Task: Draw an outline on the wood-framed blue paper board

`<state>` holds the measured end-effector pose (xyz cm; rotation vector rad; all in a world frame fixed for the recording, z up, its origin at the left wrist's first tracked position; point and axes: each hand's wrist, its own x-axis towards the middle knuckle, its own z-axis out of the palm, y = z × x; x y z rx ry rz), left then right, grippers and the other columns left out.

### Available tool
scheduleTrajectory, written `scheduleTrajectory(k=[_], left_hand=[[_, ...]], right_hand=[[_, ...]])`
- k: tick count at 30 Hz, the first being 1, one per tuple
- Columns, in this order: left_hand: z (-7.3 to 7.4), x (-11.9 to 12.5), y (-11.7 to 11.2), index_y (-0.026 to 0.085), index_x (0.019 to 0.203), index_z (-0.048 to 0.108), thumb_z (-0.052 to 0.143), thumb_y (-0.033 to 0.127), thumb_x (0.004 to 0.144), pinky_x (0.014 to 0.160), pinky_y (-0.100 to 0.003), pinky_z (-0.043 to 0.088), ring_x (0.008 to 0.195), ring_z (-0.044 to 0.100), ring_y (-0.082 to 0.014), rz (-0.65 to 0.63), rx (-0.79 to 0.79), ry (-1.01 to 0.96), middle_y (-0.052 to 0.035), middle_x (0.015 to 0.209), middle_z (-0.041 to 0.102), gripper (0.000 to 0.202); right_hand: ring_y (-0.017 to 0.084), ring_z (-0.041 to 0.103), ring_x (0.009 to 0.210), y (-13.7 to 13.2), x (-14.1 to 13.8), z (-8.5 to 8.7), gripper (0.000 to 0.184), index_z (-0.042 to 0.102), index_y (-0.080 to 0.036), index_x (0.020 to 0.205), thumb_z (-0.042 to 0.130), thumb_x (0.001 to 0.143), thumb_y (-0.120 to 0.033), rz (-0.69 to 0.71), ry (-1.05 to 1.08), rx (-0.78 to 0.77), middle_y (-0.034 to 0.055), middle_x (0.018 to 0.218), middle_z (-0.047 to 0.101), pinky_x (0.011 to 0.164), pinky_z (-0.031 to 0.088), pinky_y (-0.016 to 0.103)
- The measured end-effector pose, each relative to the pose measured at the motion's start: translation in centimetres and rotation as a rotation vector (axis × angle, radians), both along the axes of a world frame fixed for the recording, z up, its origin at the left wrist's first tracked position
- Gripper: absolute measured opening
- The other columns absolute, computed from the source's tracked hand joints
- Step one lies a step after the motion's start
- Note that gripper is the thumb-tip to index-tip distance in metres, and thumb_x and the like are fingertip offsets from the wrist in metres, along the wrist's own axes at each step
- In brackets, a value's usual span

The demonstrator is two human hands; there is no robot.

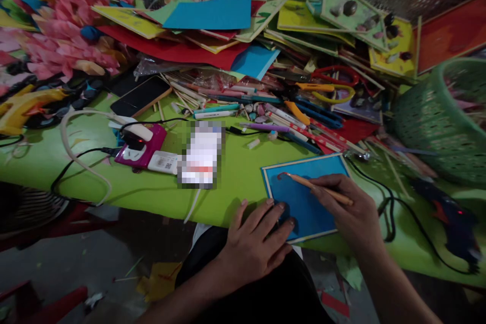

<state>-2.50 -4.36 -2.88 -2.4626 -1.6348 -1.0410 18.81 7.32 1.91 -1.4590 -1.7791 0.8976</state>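
A blue sheet (304,202) edged with pale thin sticks lies at the front of the green table. My right hand (345,202) is closed around a wooden-handled paintbrush (304,182) over the sheet. The brush tip is at a small curved reddish mark (281,175) near the sheet's upper left corner. My left hand (258,238) lies with fingers stretched and apart across the sheet's lower left edge, holding nothing.
A phone with a blurred screen (201,154) lies left, beside a purple power strip (146,144). Pens, scissors (334,92) and framed cards (353,10) pile up behind. A green basket (436,116) and a corded glue gun (451,223) are at right.
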Motion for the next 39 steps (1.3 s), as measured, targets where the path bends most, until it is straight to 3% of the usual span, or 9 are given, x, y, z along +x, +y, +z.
scheduleTrajectory(k=[39], left_hand=[[-0.19, -0.04, -0.16, 0.031, 0.134, 0.073, 0.066, 0.04, 0.101, 0.136, -0.046, 0.007, 0.143, 0.055, -0.0205, -0.001, -0.004, 0.006, 0.0005, 0.152, 0.066, 0.035]], right_hand=[[0.019, 0.072, 0.078, -0.14, 0.06, 0.02, 0.013, 0.077, -0.026, 0.094, 0.077, 0.092, -0.039, -0.016, 0.037, -0.034, 0.0007, 0.087, 0.078, 0.072, 0.056, 0.028]])
